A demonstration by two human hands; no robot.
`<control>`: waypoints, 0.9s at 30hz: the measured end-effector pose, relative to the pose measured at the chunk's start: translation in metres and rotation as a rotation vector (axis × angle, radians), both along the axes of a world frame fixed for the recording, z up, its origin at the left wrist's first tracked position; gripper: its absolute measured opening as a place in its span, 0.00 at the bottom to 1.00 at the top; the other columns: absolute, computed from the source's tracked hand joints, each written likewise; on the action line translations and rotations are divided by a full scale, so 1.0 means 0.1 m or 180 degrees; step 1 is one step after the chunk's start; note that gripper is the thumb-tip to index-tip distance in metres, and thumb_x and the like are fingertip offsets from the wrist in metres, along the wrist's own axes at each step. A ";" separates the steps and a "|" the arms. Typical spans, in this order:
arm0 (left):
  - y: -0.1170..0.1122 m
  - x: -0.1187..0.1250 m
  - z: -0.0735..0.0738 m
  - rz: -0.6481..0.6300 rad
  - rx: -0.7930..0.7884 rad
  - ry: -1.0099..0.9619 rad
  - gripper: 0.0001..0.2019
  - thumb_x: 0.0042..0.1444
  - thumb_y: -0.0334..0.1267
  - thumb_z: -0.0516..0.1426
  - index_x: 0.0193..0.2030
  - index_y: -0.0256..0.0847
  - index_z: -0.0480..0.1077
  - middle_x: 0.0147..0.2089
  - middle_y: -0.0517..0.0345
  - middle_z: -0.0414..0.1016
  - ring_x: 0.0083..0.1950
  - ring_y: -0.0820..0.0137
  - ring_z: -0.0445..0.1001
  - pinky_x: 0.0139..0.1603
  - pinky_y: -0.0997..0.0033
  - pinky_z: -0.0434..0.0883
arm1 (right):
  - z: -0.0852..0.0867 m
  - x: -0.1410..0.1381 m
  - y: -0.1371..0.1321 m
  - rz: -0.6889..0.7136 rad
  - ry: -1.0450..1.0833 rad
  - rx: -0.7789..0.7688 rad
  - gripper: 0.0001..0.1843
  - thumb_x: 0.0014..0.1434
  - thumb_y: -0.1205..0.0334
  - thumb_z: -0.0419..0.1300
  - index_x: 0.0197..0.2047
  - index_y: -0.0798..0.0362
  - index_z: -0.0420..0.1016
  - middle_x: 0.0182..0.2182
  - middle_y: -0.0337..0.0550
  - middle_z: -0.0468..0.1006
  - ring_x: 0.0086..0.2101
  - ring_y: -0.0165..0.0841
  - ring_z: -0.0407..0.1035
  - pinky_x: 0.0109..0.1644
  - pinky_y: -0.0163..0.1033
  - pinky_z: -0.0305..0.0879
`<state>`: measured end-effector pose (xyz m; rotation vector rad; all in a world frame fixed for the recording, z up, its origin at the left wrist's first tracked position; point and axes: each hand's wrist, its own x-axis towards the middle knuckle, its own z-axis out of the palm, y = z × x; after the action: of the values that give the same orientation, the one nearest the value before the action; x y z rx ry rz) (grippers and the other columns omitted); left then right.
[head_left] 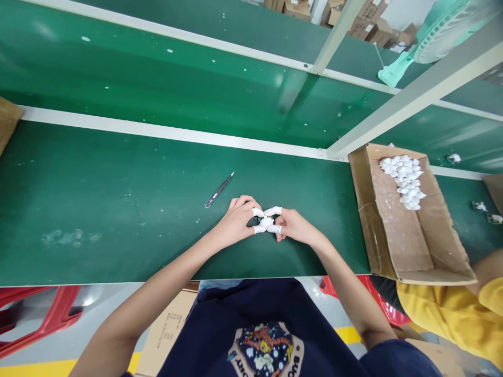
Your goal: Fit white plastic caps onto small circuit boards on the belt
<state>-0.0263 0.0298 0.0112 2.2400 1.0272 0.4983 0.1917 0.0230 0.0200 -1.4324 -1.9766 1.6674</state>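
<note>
Between my two hands is a small white part [266, 222] with a yellowish spot at its top edge and dark bits at its sides; its exact kind cannot be made out. My left hand [240, 219] pinches it from the left with thumb and forefinger, both in white finger cots. From the right, my right hand [291, 224] grips it the same way, also with white cots on two fingers. Black tweezers [219, 190] lie on the green bench [118, 209], up and left of my hands.
A cardboard box [412, 238] holding a cluster of small white parts [404, 178] stands at the right. Behind it rises a slanted white post [412, 89]. A turquoise fan [436, 42] sits at upper right. A co-worker's yellow sleeve [444, 314] is beyond the box.
</note>
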 end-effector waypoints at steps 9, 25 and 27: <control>-0.01 -0.01 0.00 -0.0121 0.0097 0.0055 0.14 0.55 0.43 0.62 0.45 0.42 0.68 0.51 0.54 0.71 0.59 0.58 0.59 0.56 0.54 0.57 | 0.08 -0.11 -0.01 -0.0099 -0.0487 0.0284 0.11 0.55 0.66 0.58 0.43 0.53 0.68 0.16 0.33 0.74 0.18 0.30 0.70 0.26 0.31 0.62; 0.02 -0.05 0.00 -0.0242 0.0254 0.0092 0.12 0.55 0.36 0.60 0.46 0.40 0.69 0.53 0.52 0.69 0.59 0.57 0.58 0.56 0.53 0.57 | 0.03 -0.10 -0.16 -0.0162 -0.0946 0.1004 0.18 0.53 0.47 0.63 0.37 0.53 0.71 0.18 0.35 0.70 0.20 0.31 0.65 0.27 0.34 0.54; 0.02 -0.05 -0.01 -0.0244 0.0278 0.0101 0.12 0.55 0.35 0.60 0.46 0.40 0.69 0.54 0.52 0.68 0.59 0.58 0.58 0.56 0.53 0.57 | 0.04 -0.18 -0.19 -0.0168 -0.1405 0.1305 0.16 0.53 0.49 0.64 0.36 0.53 0.71 0.19 0.36 0.70 0.21 0.31 0.63 0.27 0.35 0.50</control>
<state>-0.0313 0.0317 0.0101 2.3615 0.9479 0.4843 0.1740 0.0040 0.0244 -1.7640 -2.2959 0.8938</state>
